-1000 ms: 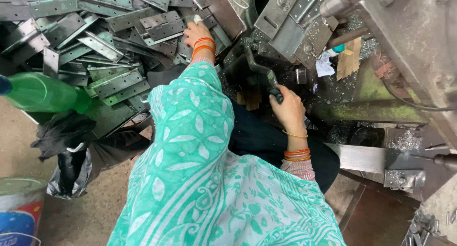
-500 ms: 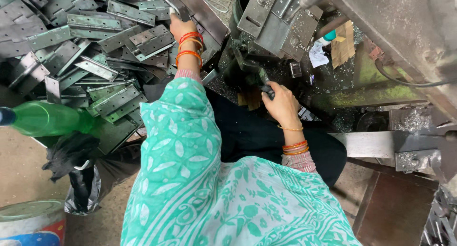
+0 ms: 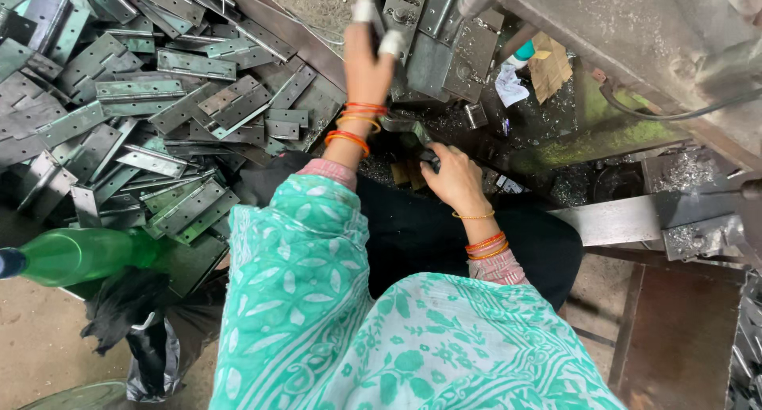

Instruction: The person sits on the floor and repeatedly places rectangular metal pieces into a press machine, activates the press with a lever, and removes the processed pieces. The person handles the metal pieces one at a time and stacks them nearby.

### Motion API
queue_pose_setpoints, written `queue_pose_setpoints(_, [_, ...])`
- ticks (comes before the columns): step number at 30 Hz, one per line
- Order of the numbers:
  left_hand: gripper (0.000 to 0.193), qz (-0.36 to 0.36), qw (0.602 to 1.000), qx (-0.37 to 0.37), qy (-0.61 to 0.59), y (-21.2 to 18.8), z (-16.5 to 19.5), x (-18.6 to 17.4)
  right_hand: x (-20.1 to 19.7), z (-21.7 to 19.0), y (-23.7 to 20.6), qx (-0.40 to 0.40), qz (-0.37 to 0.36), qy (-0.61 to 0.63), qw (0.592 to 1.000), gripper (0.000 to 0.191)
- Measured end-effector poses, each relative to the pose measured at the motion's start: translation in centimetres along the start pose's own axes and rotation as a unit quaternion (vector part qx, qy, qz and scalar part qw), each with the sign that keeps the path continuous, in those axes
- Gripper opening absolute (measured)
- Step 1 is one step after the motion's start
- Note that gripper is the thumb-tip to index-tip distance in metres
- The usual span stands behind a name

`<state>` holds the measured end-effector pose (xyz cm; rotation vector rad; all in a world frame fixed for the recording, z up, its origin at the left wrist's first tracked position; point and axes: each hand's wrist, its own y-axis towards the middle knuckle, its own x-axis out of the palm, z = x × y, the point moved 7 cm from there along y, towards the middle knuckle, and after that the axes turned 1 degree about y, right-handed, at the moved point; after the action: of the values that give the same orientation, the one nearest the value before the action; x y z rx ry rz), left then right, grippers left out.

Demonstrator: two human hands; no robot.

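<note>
My left hand [image 3: 367, 65] reaches up to the grey metal fixture [image 3: 421, 29] of a machine, seen from the back, with white tape on two fingertips. What lies under its fingers is hidden. My right hand [image 3: 454, 180] sits lower, closed around a short black handle [image 3: 429, 157] at the machine's base, above my dark lap. Orange bangles ring both wrists. A big heap of flat grey hinge plates [image 3: 135, 108] lies to the left of my left arm.
A green plastic bottle [image 3: 83, 255] lies at the lower left beside a black bag [image 3: 131, 331]. The machine's grey body [image 3: 627, 29] fills the upper right, with metal shavings [image 3: 683, 172] on a ledge and a scrap of cardboard [image 3: 556, 61] tucked behind.
My left hand has swung from the edge of the hinge pile rightwards to the machine's fixture. My right hand has stayed on the black handle. The view has shifted slightly.
</note>
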<state>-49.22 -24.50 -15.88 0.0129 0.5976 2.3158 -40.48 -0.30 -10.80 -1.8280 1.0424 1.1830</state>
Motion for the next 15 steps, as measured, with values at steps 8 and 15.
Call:
queue_pose_setpoints(8, [0.084,-0.285,0.755,0.242,0.539,-6.8,5.2,7.6,0.1,-0.1,0.4,-0.043,0.028,-0.022,0.998,0.043])
queue_pose_setpoints(15, [0.062,-0.288,0.82,0.199,0.452,-5.6,5.2,6.1,0.2,0.6,0.5,-0.017,0.009,-0.015,1.0,0.046])
